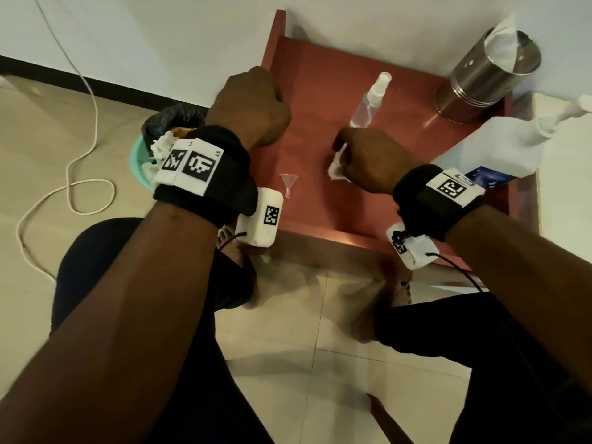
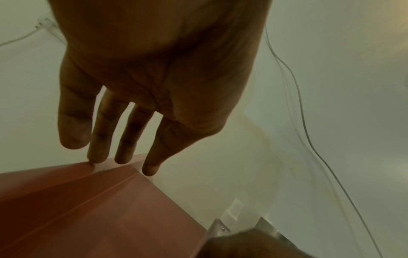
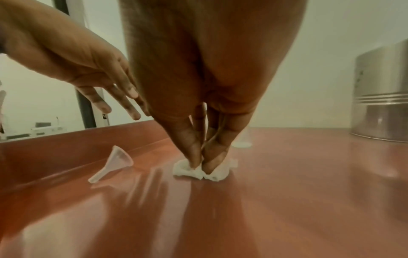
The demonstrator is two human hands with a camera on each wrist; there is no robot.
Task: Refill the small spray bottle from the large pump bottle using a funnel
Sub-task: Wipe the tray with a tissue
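Right now my right hand (image 3: 205,97) presses a crumpled white tissue (image 3: 205,170) onto the red table (image 3: 309,192), thumb and fingertips pinching it. My left hand (image 2: 154,69) hangs with straight, spread fingers, holding nothing, its tips seemingly just touching the table's far edge. Nearby, the funnel (image 1: 288,184) lies on its side, the small spray bottle (image 1: 370,102) stands behind the tissue, and the large pump bottle (image 1: 499,149) stands at the right.

Dim warm indoor light, soft glare streaks on the glossy red table (image 3: 309,192); wrist views murky and yellow-green, palms in shadow; motion blur on the legs in the head view, wide-angle bending at the edges
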